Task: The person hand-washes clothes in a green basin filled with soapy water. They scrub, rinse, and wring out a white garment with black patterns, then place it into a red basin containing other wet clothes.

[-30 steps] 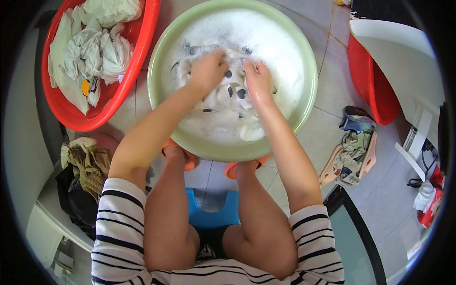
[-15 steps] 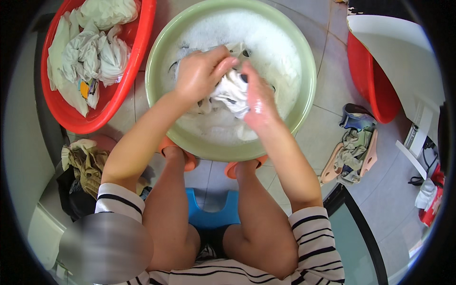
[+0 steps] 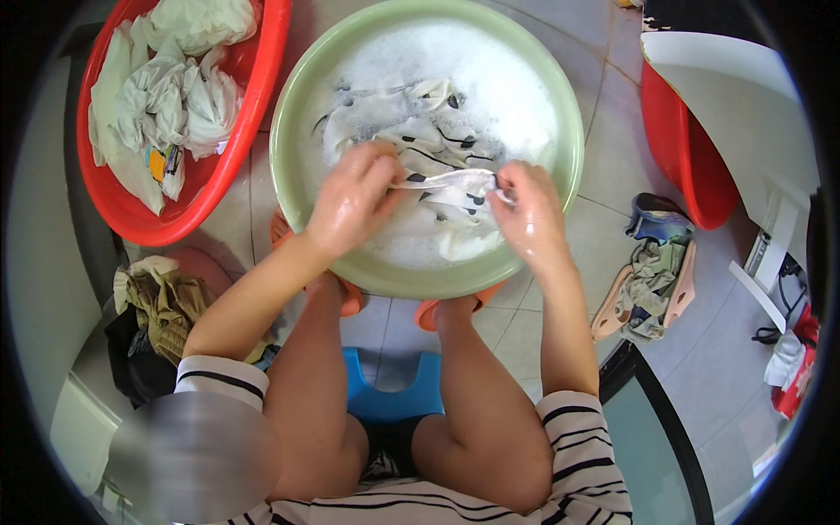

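Observation:
A white garment with black spots and dark trim (image 3: 455, 188) lies partly under foamy water in a round pale green basin (image 3: 573, 149). My left hand (image 3: 357, 197) is closed on one part of its edge. My right hand (image 3: 530, 210) pinches the same edge farther right, so a strip of wet cloth stretches between the two hands. Both hands are wet and stay above the suds. The rest of the garment spreads toward the far left of the basin, some of it hidden by foam.
At the far left stands a red oval tub (image 3: 236, 171) holding white laundry (image 3: 162, 96). Brown and black clothes (image 3: 162, 311) lie below it. To the right are pink slippers (image 3: 681, 284) with cloth on them and another red basin (image 3: 687, 149). I sit on a blue stool (image 3: 394, 398).
My hands have moved apart and nearer to me. The cloth that was bunched between them is now spread out, held by its edge.

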Demonstrator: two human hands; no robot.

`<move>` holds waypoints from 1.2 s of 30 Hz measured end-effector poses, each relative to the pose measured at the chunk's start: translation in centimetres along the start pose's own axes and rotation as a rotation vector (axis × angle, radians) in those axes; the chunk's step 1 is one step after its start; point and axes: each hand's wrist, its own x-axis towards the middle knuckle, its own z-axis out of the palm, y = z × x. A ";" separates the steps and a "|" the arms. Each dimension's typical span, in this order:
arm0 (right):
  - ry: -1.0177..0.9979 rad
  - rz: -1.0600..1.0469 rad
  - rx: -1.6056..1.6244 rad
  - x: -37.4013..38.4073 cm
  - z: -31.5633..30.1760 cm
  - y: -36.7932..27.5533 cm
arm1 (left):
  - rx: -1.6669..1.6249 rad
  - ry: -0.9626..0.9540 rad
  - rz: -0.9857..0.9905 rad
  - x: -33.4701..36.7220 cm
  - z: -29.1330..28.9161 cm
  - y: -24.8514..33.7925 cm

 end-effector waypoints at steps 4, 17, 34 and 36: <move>-0.024 -0.040 -0.094 -0.4 2.0 -1.2 | -0.205 -0.156 0.044 -1.7 0.3 -0.6; -0.107 -0.057 0.137 1.6 2.2 -2.8 | 0.045 -0.275 -0.057 2.3 -1.4 -3.0; -0.139 0.211 1.182 0.4 -0.7 -1.3 | -0.943 -0.355 -0.476 4.4 -0.7 -0.4; -0.096 0.270 1.236 1.5 -0.4 -2.2 | -0.920 -0.493 -0.541 5.2 -0.6 -0.2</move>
